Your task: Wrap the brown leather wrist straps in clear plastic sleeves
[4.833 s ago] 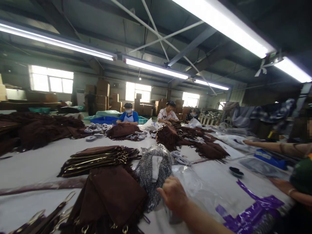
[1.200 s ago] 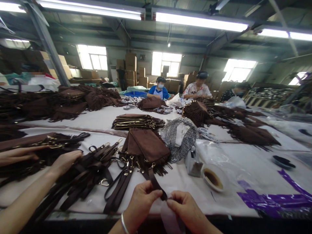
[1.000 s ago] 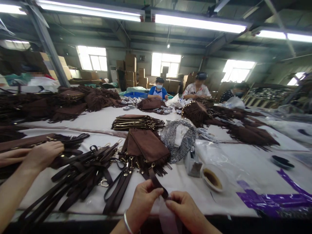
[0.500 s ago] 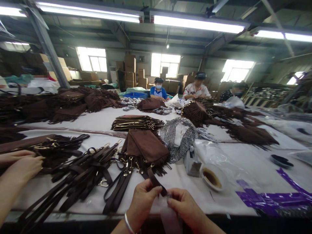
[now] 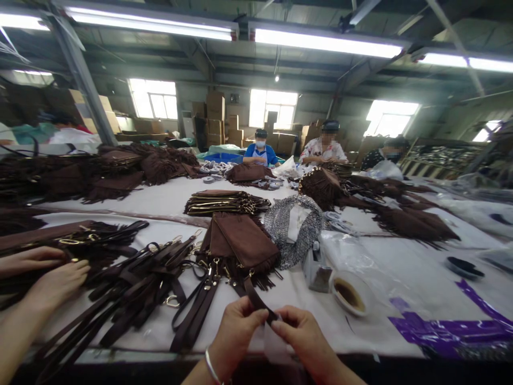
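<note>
My left hand (image 5: 236, 329), with a bangle at the wrist, pinches a dark brown wrist strap (image 5: 254, 295). That strap hangs by a metal clasp from a brown fringed pouch (image 5: 244, 243) lying on the table. Close beside it, my right hand (image 5: 302, 331) is closed on the strap's lower end. Translucent wrapping (image 5: 276, 345) hangs down between the hands; its upper part is hidden by my fingers. Left of my hands lie loose brown straps (image 5: 140, 289) with gold clasps.
A stack of zipped pouches (image 5: 224, 203), grey speckled cloth (image 5: 292, 224), a tape dispenser (image 5: 316, 267) and a tape roll (image 5: 348, 291) stand ahead. Purple plastic (image 5: 452, 326) lies right. A co-worker's hands (image 5: 52, 278) handle pouches at left. Other people sit across the table.
My right hand's fingers have shifted slightly onto the strap end, and the wrapping hangs a little differently. The co-worker's hands at left have moved to the right.
</note>
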`<state>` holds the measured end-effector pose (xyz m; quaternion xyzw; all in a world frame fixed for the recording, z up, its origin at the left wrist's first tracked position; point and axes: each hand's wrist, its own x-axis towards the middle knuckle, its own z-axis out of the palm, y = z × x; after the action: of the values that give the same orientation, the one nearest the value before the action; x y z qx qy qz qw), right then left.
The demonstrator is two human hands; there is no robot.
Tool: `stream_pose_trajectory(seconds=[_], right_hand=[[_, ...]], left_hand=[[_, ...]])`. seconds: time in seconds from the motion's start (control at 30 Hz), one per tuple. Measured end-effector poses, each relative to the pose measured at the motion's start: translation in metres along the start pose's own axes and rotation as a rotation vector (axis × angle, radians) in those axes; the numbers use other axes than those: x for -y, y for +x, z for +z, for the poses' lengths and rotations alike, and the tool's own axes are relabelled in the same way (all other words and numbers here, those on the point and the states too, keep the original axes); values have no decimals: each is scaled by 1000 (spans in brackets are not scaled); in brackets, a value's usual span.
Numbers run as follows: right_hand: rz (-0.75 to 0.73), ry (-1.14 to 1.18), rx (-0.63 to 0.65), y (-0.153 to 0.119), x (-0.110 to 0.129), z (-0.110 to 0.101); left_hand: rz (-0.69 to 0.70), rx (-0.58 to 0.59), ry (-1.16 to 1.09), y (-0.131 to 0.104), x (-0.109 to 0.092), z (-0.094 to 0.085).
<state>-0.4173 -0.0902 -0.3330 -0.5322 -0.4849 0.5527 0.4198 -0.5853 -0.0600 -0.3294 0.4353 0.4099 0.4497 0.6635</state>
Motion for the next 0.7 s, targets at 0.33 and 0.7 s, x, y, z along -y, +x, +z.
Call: stream_pose_trajectory(seconds=[0.33,0.7], right_hand=[[95,80,90,1,7,-1],[170,393,126,-1,-3,-8]], left_hand=[[-287,40,-134,-3,2,2],[-47,-80,143,0,5,5]])
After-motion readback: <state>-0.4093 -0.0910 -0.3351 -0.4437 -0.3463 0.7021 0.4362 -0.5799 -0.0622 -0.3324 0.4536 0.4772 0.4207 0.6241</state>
